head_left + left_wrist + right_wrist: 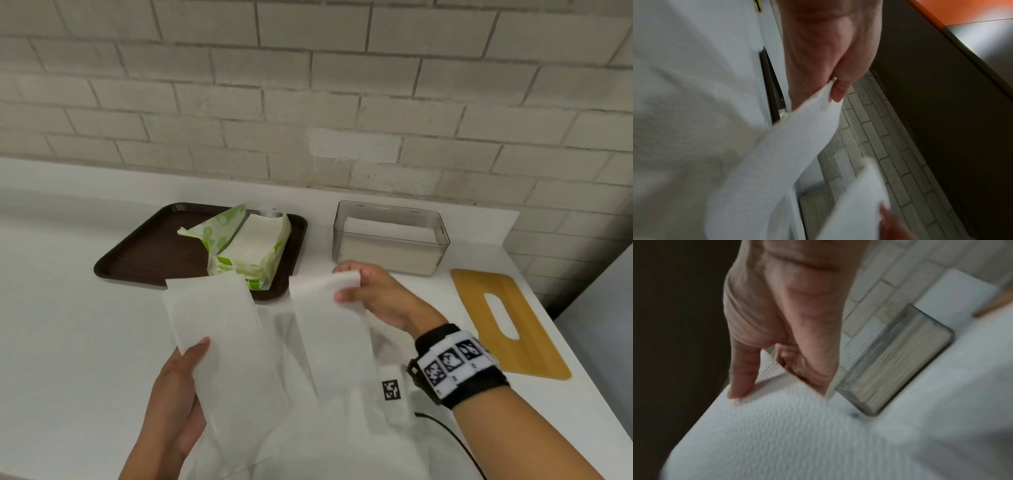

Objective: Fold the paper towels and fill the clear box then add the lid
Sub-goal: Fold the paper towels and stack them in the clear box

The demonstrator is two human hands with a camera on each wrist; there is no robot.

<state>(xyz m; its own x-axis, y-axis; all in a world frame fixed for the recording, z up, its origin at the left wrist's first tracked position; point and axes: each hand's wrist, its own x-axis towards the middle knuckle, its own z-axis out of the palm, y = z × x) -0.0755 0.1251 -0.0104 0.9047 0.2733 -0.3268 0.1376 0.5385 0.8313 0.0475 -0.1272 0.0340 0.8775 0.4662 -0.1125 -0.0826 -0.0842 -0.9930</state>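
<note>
Both grips pinch towels: left hand (178,387) holds one towel (219,329), right hand (373,294) another, above the bench (68,325). Box (390,240) partly filled; lid (507,322) off; pack (246,243) remains.

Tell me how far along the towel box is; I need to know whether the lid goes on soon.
Partly done: the clear box already holds a stack of folded towels. In hand: the left hand and right hand each grip a strip of paper towel above the counter. Left: more towels sit in the green pack on the brown tray, and the wooden lid lies beside the box, not on it.
</note>
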